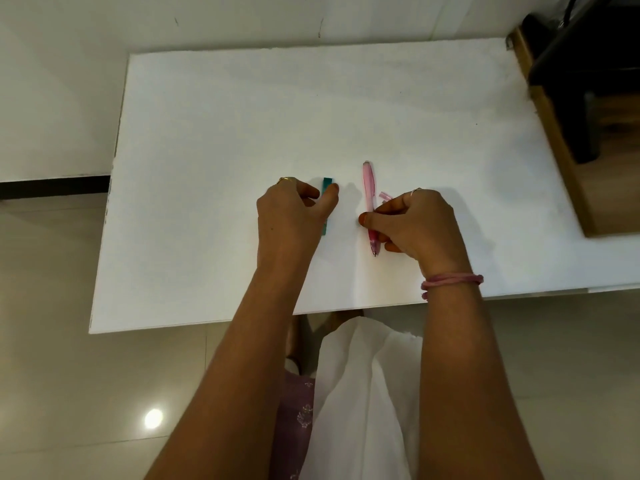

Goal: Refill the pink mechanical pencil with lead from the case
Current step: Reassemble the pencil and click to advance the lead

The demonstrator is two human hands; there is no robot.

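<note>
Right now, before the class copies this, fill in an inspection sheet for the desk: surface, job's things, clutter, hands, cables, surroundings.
Surface: white table.
Job's things: pink mechanical pencil, tip toward the person; teal lead case left of it.
Clutter: small pink piece beside the pencil.
Hands: left hand pinches the case; right hand pinches the pencil.
Cables: possibly a dark cord, far right.
Surroundings: tiled floor; dark furniture.

- Both forearms bare, reaching forward from the near edge, roughly parallel.
- Left hand (289, 220): palm down, fingers curled, thumb and forefinger closed on the teal lead case (327, 183).
- Right hand (417, 225): knuckles up, thumb and curled fingers pinching the pink mechanical pencil (367, 181) low on its barrel.
- Hands apart, not touching; right wrist bent slightly inward.
</note>
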